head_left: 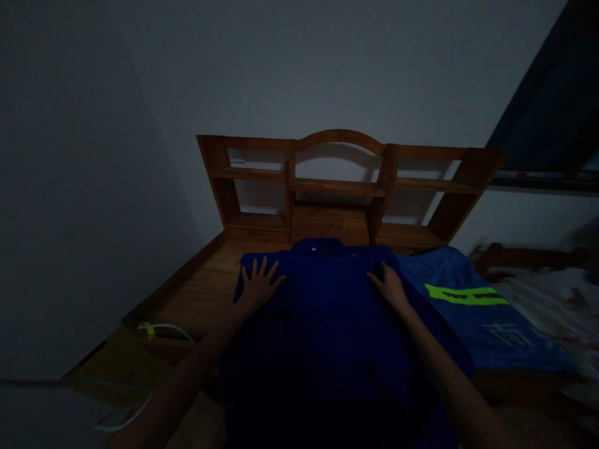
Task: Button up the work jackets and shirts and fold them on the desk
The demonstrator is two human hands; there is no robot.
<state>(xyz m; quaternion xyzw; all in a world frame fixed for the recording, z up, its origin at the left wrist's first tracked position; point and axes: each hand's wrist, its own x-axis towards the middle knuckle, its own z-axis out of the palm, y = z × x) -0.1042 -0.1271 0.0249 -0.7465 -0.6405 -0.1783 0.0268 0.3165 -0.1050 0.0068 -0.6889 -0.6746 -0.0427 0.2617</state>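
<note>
A dark blue shirt (322, 312) lies spread over the wooden desk (206, 284), its collar at the far end and its lower part hanging toward me in shadow. My left hand (259, 285) rests flat on the shirt's left shoulder with the fingers spread. On the right shoulder lies my right hand (390, 288), thumb apart and the other fingers partly hidden behind the hand. Neither hand appears to grip the cloth.
Behind the desk stands a wooden shelf unit (337, 186) against the wall. A lighter blue garment (468, 324) with a bright yellow-green strip lies to the right. Whitish cloth (556, 299) is farther right. A white cable (173, 326) runs along the desk's left front.
</note>
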